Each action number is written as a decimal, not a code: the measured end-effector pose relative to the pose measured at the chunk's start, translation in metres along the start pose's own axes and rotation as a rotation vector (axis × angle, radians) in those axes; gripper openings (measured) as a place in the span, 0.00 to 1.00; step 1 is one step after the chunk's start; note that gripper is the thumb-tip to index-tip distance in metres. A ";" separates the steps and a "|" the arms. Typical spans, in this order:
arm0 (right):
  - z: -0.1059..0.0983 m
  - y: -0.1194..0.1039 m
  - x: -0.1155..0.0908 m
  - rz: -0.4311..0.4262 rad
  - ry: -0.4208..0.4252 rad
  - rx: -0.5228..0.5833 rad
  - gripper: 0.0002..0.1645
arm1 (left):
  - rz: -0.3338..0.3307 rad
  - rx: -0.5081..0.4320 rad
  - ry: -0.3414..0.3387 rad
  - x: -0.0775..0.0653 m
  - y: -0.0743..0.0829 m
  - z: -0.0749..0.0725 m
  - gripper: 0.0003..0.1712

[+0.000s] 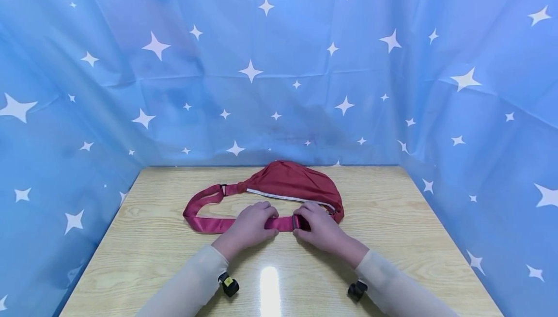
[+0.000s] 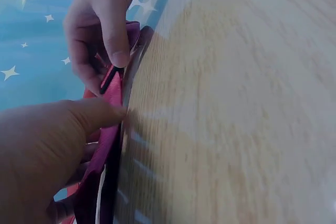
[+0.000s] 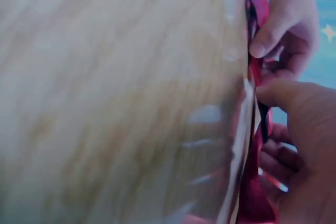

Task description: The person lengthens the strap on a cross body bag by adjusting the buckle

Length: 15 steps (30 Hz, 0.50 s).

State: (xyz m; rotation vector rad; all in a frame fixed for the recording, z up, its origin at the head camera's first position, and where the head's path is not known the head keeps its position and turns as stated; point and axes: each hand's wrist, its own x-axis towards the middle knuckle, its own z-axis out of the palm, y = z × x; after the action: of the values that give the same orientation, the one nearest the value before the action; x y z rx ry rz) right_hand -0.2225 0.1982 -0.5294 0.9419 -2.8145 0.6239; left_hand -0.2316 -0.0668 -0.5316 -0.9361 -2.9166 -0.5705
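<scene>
A dark red waist bag [image 1: 296, 180] with a pale zipper lies at the back of the table, its magenta strap [image 1: 213, 225] looping out to the left and round to the front. My left hand [image 1: 250, 225] pinches the front run of the strap between thumb and fingers. Just to its right, my right hand [image 1: 320, 227] grips the strap at the black slider buckle [image 1: 294, 221]. In the left wrist view the buckle [image 2: 108, 80] sits between the right thumb and fingers. A second black slider [image 1: 224, 190] shows on the strap near the bag's left end.
The light wood table [image 1: 392, 239] reaches back to a blue curtain [image 1: 279, 65] with white stars, which also hangs at both sides. A black wrist camera [image 1: 228, 284] is on the left sleeve, another [image 1: 357, 290] on the right.
</scene>
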 end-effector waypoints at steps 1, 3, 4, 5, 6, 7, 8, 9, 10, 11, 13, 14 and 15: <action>-0.001 0.001 0.000 -0.006 0.005 0.009 0.27 | -0.001 -0.003 0.002 0.000 0.000 0.001 0.23; -0.003 0.002 -0.001 -0.022 0.013 0.020 0.27 | 0.002 -0.007 0.007 0.001 0.000 0.002 0.25; -0.004 0.003 -0.001 -0.031 0.018 0.023 0.27 | 0.003 -0.010 0.011 0.001 0.001 0.003 0.26; -0.005 0.003 -0.001 -0.038 0.022 0.026 0.27 | 0.005 -0.015 0.017 0.001 0.001 0.004 0.26; -0.006 0.003 -0.002 -0.044 0.028 0.027 0.27 | 0.008 -0.018 0.025 0.001 0.001 0.004 0.26; -0.007 0.003 -0.002 -0.050 0.034 0.028 0.28 | 0.012 -0.020 0.036 0.002 0.001 0.004 0.25; -0.009 0.003 -0.002 -0.054 0.039 0.029 0.28 | 0.017 -0.022 0.048 0.002 0.001 0.004 0.25; -0.010 0.003 -0.002 -0.056 0.046 0.032 0.28 | 0.019 -0.027 0.060 0.002 0.001 0.004 0.24; -0.012 0.003 -0.002 -0.056 0.052 0.034 0.29 | 0.021 -0.034 0.071 0.002 0.001 0.003 0.24; -0.014 0.003 -0.002 -0.057 0.059 0.037 0.29 | 0.022 -0.042 0.081 0.002 0.001 0.003 0.24; -0.018 0.002 -0.003 -0.062 0.072 0.044 0.30 | 0.027 -0.065 0.099 0.002 0.001 0.001 0.23; -0.019 0.002 -0.003 -0.068 0.080 0.048 0.30 | 0.026 -0.079 0.104 0.002 0.001 0.000 0.22; -0.021 0.002 -0.004 -0.075 0.088 0.051 0.29 | 0.026 -0.096 0.108 0.001 0.001 -0.001 0.22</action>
State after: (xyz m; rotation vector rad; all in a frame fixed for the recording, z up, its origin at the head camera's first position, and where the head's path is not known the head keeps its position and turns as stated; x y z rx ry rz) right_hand -0.2210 0.2104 -0.5122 0.9977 -2.6850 0.7123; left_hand -0.2322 -0.0654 -0.5299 -0.9203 -2.7994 -0.7407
